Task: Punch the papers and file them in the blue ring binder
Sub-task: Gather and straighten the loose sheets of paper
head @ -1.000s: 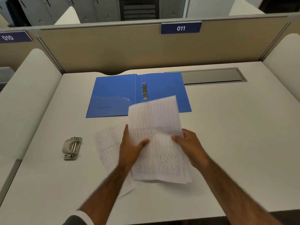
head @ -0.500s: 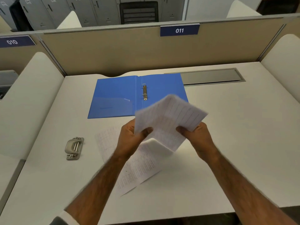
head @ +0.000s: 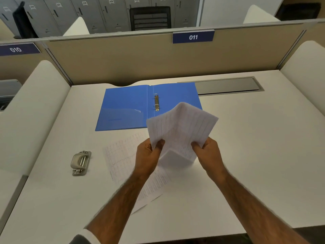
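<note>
Both hands, left hand [head: 146, 155] and right hand [head: 207, 152], pinch a folded sheet [head: 181, 127] above the desk [head: 246, 155], so with hole punch [head: 80, 162] untouched, another paper [head: 123, 155] lying flat and blue binder [head: 126, 106] open and empty, punching and filing seem undone.

We see a white desk [head: 246, 155] with a grey cable flap [head: 226, 85] set in it, a beige partition [head: 123, 62] bearing a blue 011 sign [head: 193, 37], and grey lockers [head: 70, 13] behind.
</note>
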Tool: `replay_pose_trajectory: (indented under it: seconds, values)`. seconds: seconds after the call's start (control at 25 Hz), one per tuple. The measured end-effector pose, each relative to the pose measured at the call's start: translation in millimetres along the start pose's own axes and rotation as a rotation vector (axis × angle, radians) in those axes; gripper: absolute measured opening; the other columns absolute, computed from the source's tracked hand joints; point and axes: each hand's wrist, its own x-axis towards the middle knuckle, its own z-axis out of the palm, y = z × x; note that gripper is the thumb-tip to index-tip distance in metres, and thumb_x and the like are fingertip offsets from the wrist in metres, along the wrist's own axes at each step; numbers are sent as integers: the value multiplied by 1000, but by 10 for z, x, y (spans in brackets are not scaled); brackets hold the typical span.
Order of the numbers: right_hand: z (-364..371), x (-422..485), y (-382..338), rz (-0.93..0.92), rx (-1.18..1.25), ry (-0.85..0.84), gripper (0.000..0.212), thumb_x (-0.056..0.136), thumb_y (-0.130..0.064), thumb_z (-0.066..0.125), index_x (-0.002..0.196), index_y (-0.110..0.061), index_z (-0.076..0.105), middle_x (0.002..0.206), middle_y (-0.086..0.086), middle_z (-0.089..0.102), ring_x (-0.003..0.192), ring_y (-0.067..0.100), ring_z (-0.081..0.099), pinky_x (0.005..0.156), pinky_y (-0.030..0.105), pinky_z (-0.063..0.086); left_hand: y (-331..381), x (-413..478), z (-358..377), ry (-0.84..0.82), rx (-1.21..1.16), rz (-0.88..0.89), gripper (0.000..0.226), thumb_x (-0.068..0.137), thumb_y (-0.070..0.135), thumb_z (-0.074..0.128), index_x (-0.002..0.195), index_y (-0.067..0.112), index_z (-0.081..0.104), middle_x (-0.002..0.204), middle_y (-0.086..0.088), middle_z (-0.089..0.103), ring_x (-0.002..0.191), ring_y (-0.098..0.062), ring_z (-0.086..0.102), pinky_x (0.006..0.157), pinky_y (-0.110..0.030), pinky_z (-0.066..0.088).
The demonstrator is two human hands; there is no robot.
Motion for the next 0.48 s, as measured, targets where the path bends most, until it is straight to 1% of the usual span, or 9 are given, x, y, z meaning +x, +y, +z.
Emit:
replay_pose_trajectory:
  seconds: [0.12, 0.2, 0.24, 0.28, 0.32, 0.36, 0.4, 0.44, 0.48]
  values:
    - [23, 23, 7, 16, -16, 20, 5, 93, -10, 60, 94, -14, 64, 93, 15, 68, 88, 29, 67, 73, 43, 59, 7, 59, 70, 14, 9, 18, 29, 93, 32, 61, 110, 9, 67, 87, 9, 67, 77, -4, 66, 75, -26, 61]
    - [49, 6, -9, 23, -67, 36, 7, 94, -12, 60, 98, -9, 64, 94, 16, 68, 91, 34, 67, 77, 49, 59, 49, 75, 87, 34, 14, 1, 29, 93, 33, 61, 110, 9, 66, 86, 12, 64, 76, -4, 64, 66, -13, 57]
    - [61, 14, -42, 8, -77, 63, 9, 94, -13, 60, 100, -9, 65, 94, 14, 68, 91, 32, 66, 76, 48, 58, 82, 82, 68, 42, 14, -2, 28, 94, 34, 61, 109, 11, 66, 87, 13, 64, 77, -4, 63, 62, -9, 54]
    - [79, 41, -88, -17, -85, 81, 12, 95, -16, 59, 104, -11, 65, 96, 8, 68, 89, 27, 67, 74, 43, 59, 109, 92, 14, 48, 2, -3, 28, 94, 35, 61, 111, 14, 65, 90, 13, 65, 80, -4, 65, 61, -8, 54]
    - [106, 68, -140, -39, -93, 74, 14, 96, -18, 58, 107, -14, 65, 98, 2, 69, 89, 20, 67, 72, 35, 59, 105, 104, -61, 60, -27, -20, 31, 93, 37, 61, 115, 15, 65, 96, 11, 68, 84, -6, 67, 66, -12, 56]
    - [161, 104, -181, -47, -101, 40, 15, 96, -20, 58, 109, -16, 65, 100, -2, 69, 88, 15, 67, 72, 30, 58, 71, 104, -167, 81, -61, -54, 35, 93, 38, 62, 119, 16, 65, 103, 8, 70, 89, -9, 69, 73, -20, 59]
    - [237, 142, -213, -43, -112, -5, 15, 95, -21, 58, 108, -18, 65, 100, -4, 69, 88, 14, 67, 73, 29, 58, 22, 90, -282, 110, -89, -94, 37, 92, 38, 63, 122, 16, 64, 109, 5, 71, 93, -12, 69, 79, -28, 60]
    - [339, 181, -222, -28, -134, -53, 15, 94, -22, 58, 107, -18, 65, 101, -4, 69, 88, 14, 67, 74, 31, 58, -38, 64, -397, 149, -91, -132, 38, 92, 37, 64, 123, 15, 63, 112, 3, 70, 95, -14, 69, 82, -32, 59]
    - [466, 209, -214, -8, -164, -102, 15, 93, -23, 59, 106, -17, 64, 101, -3, 69, 89, 15, 67, 76, 33, 58, -109, 35, -504, 195, -69, -163, 38, 92, 34, 65, 123, 13, 62, 113, 2, 69, 95, -15, 67, 82, -32, 58]
